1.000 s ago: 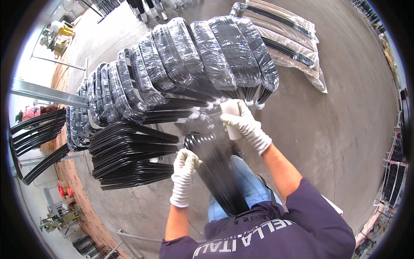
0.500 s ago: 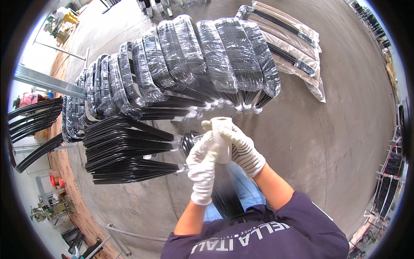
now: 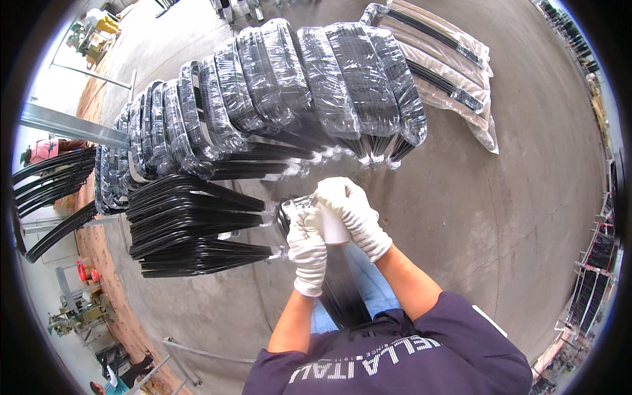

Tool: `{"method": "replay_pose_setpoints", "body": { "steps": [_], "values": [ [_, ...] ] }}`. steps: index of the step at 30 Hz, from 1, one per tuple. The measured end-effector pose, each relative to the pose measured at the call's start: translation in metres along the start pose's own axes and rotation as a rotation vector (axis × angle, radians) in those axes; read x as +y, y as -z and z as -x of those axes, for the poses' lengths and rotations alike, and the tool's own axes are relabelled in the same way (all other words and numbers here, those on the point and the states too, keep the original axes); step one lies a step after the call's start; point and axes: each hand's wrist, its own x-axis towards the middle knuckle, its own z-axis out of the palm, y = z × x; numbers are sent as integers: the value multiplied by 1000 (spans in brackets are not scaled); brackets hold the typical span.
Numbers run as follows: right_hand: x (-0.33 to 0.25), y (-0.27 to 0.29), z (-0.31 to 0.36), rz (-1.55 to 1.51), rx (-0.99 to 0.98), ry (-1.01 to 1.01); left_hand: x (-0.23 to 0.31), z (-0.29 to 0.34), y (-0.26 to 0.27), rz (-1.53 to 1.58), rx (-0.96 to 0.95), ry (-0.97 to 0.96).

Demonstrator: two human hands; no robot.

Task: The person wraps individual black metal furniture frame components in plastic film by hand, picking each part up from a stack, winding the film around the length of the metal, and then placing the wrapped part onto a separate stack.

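Both my hands wear white gloves and are close together in front of me. My right hand (image 3: 355, 214) is closed over the upper part of a pale roll of clear stretch film (image 3: 336, 232). Curled against the roll's left side, my left hand (image 3: 307, 250) has its fingers bent; what lies inside them is hidden. Directly by the left fingers, the looped end of a bundle of black tubes (image 3: 284, 214) shows some clear film on it. Below the roll, black lengths (image 3: 343, 296) run back toward my body over my blue trousers.
Left of my hands lie stacked bent black tubes (image 3: 191, 227) with film-wrapped ends. Beyond stands a long row of film-wrapped black bundles (image 3: 283, 72). At the far right, plastic-covered packs (image 3: 454, 72) rest on the grey concrete floor (image 3: 474, 217). A metal beam (image 3: 72, 125) juts in from the left.
My right hand has moved up and left over the top of the roll, covering its upper end. The roll has tilted and shifted slightly; my left hand stays near the bundle's end.
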Motion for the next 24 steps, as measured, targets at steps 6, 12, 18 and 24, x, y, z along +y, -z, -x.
{"method": "replay_pose_setpoints", "body": {
  "steps": [6, 12, 18, 24],
  "values": [
    [3, -5, -8, 459, 123, 122, -7, 2, 0, -218, -33, -20],
    [-12, 0, -15, 312, -23, 182, -17, -16, 5, 93, -53, 106],
    [-30, 13, -3, -423, -267, -267, 52, -42, 30, 268, -311, 151],
    [-27, 9, -4, -612, -248, -317, 57, -34, 24, 195, -262, 65]
  ]
}}
